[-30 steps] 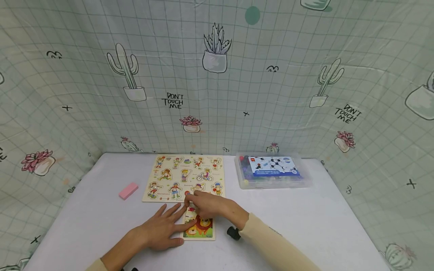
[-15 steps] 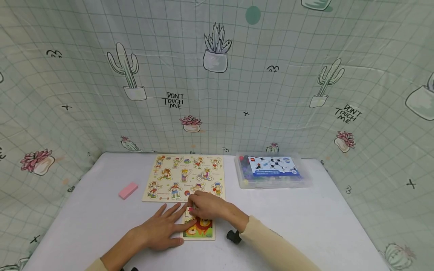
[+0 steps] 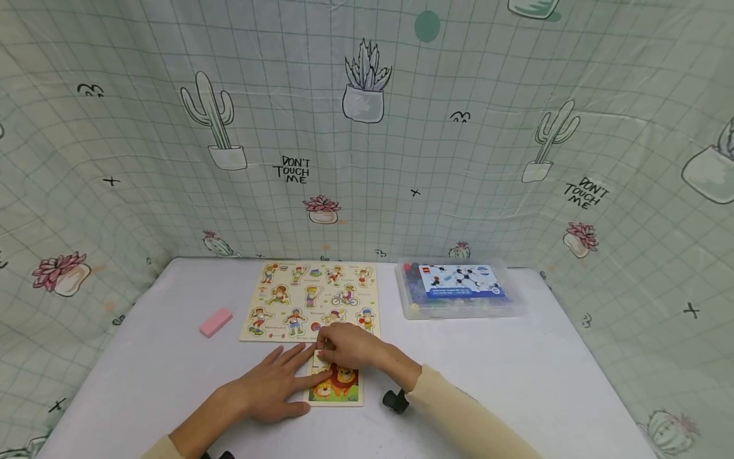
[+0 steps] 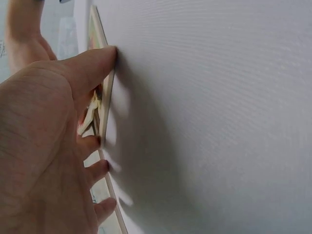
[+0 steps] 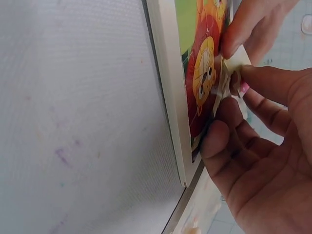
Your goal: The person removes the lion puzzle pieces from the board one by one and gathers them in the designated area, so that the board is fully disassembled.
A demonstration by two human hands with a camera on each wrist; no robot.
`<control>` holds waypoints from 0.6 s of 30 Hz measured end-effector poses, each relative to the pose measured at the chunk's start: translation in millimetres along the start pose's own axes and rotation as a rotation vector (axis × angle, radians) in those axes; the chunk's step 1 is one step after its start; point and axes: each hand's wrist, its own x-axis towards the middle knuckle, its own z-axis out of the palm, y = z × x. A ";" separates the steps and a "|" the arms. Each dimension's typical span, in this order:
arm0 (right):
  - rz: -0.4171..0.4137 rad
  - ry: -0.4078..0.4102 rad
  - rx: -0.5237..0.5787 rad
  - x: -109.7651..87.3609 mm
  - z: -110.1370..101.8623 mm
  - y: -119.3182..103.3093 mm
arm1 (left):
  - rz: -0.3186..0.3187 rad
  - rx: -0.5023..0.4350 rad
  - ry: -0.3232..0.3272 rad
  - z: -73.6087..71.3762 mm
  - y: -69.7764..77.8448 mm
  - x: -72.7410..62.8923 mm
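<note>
A small lion jigsaw puzzle (image 3: 343,390) in a pale wooden frame lies flat near the front of the table. My left hand (image 3: 266,389) rests at its left side with fingers spread, one finger reaching across the picture. In the left wrist view the thumb (image 4: 95,66) touches the frame's near edge. My right hand (image 3: 352,347) bends over the puzzle's top part. Between thumb and fingers it pinches a small puzzle piece (image 5: 243,87) with a pink patch, tilted up from the frame. The fingers hide much of that piece and the puzzle's upper right.
Directly behind the puzzle lies a larger wooden peg board (image 3: 312,306) with sports figures. A pink block (image 3: 216,322) sits to the left. At the back right stands a clear plastic case (image 3: 459,312) of coloured parts. A black device (image 3: 394,401) shows below the right wrist.
My right thumb and fingers have shifted slightly at the puzzle's top left, and the red patch seen there earlier no longer shows in the head view. The left hand stays put.
</note>
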 end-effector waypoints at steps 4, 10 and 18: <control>-0.006 0.000 0.001 0.7 -0.2 -0.6 | 0.010 0.004 0.009 2.2 -1.2 1.3; -0.007 0.006 0.010 0.0 1.2 0.5 | 0.022 0.016 0.011 6.4 -0.7 4.2; -0.002 0.010 0.057 -1.4 0.3 0.5 | 0.036 0.041 0.025 3.1 0.0 3.5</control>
